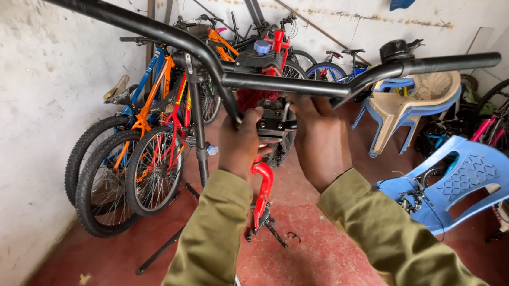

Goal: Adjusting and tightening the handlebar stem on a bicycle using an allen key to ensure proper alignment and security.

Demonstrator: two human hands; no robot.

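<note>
The left hand (241,145) and right hand (321,139) both clasp the black stem clamp (276,121) at centre frame, fingers wrapped from either side, seemingly to steady it under the black handlebar (298,85) that spans the view above. Below, at six o'clock, the red fork (262,192) hangs down toward the red floor (330,258). At nine o'clock, parked bicycles (145,139) lean against the white wall (17,131); blue plastic chairs (457,184) lie tipped at four o'clock.
</note>
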